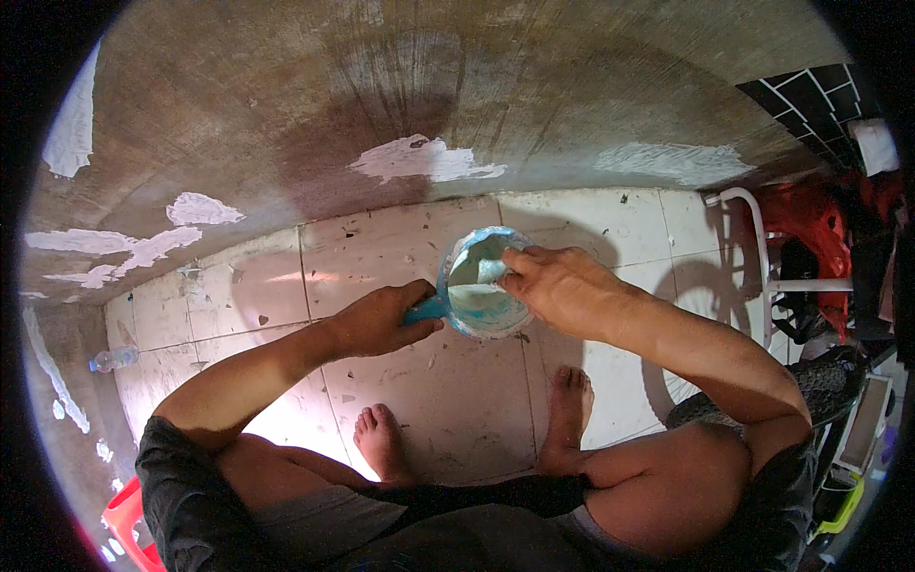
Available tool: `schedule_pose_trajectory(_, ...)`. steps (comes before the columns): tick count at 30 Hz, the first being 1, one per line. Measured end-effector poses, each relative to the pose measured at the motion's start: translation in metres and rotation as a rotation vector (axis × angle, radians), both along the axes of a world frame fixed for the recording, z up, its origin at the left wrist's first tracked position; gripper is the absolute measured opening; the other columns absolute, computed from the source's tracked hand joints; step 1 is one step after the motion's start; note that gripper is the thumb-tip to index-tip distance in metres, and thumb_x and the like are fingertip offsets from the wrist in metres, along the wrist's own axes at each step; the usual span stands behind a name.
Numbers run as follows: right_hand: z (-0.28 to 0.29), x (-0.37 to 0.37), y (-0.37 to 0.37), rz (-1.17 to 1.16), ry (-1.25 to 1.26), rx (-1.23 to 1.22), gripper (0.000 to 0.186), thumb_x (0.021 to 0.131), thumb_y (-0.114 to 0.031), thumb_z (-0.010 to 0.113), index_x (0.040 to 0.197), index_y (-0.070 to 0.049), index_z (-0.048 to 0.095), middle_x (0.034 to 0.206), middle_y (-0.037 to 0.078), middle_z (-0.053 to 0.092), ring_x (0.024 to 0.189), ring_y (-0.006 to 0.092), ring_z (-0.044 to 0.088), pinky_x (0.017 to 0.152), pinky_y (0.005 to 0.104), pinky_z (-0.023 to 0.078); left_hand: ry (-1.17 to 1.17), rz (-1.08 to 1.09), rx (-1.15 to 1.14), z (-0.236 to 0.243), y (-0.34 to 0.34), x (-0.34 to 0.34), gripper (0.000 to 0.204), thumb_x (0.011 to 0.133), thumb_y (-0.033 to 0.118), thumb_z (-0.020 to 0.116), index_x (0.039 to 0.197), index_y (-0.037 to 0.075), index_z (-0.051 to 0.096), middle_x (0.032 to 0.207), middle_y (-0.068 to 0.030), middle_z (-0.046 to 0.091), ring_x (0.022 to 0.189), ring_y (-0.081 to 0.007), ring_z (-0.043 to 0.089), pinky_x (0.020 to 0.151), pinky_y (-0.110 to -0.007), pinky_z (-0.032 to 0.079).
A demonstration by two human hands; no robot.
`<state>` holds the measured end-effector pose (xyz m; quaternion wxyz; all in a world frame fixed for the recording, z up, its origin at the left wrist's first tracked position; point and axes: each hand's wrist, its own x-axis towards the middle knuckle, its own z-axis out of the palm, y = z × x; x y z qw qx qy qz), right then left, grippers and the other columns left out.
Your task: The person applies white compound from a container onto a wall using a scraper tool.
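My left hand is closed around the handle of a blue plastic dipper, holding it above the floor. White paste coats the dipper's rim and inside. My right hand reaches over its right side, fingers pinched on a pale, paste-smeared tool that looks like a putty scraper. The tool's lower part dips into the dipper, and a straight pale edge crosses the opening there. Beyond my hands, a bare grey-brown wall carries rough white patches.
White floor tiles, strewn with small flakes, lie around my bare feet. A plastic bottle lies by the left wall. At the lower left is a red plastic piece. On the right stand a white metal frame and a black tyre.
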<state>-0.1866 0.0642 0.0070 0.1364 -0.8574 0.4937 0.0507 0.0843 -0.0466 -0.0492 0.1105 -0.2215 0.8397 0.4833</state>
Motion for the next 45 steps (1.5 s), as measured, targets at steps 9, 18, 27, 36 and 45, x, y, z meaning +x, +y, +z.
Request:
schedule_pose_trajectory(9, -0.009, -0.001, 0.009, -0.049, -0.018, 0.072, 0.028, 0.09, -0.009, 0.056, 0.116, -0.001, 0.062, 0.137, 0.022, 0.054, 0.12, 0.0355, 0.06, 0.098, 0.0428, 0.053, -0.052, 0.016, 0.041, 0.0, 0.004, 0.0, 0.045, 0.099, 0.038, 0.062, 0.123, 0.002, 0.051, 0.093, -0.0145, 0.066, 0.066, -0.0219, 0.067, 0.061, -0.039, 0.054)
schedule_pose_trajectory(18, -0.007, -0.022, 0.003, -0.248, -0.259, 0.133, 0.033, 0.086, -0.013, 0.064, 0.118, -0.005, 0.062, 0.127, 0.021, 0.059, 0.11, 0.0368, 0.064, 0.095, 0.0435, 0.053, -0.018, 0.01, 0.02, 0.003, 0.001, -0.003, 0.042, 0.097, 0.035, 0.063, 0.116, -0.001, 0.054, 0.093, -0.0225, 0.066, 0.084, -0.0356, 0.068, 0.077, -0.044, 0.052)
schedule_pose_trajectory(27, -0.007, -0.062, 0.006, -0.634, -0.703, 0.364, 0.026, 0.092, -0.009, 0.07, 0.118, -0.006, 0.067, 0.103, 0.007, 0.067, 0.094, 0.0145, 0.063, 0.084, 0.0299, 0.05, -0.002, 0.119, 0.115, -0.003, -0.006, 0.007, 0.042, 0.097, 0.036, 0.063, 0.113, -0.002, 0.054, 0.092, -0.0209, 0.065, 0.079, -0.0307, 0.067, 0.073, -0.042, 0.051)
schedule_pose_trajectory(36, -0.017, -0.078, 0.031, -0.754, -0.97, 0.423, 0.026, 0.094, -0.014, 0.071, 0.118, -0.006, 0.069, 0.098, -0.001, 0.069, 0.084, 0.0065, 0.06, 0.077, 0.0243, 0.05, -0.083, 0.208, 0.237, -0.002, -0.01, 0.005, 0.045, 0.098, 0.037, 0.061, 0.117, -0.003, 0.053, 0.091, -0.017, 0.067, 0.072, -0.0216, 0.067, 0.066, -0.036, 0.053)
schedule_pose_trajectory(45, 0.023, -0.12, 0.052, -1.089, -1.027, 0.178, 0.024, 0.097, -0.014, 0.065, 0.12, -0.01, 0.069, 0.079, -0.007, 0.059, 0.067, 0.0016, 0.049, 0.056, 0.0174, 0.034, -0.148, 0.235, 0.255, -0.02, -0.011, 0.022, 0.05, 0.098, 0.037, 0.061, 0.125, -0.003, 0.049, 0.091, -0.0151, 0.068, 0.069, -0.0189, 0.066, 0.062, -0.035, 0.054)
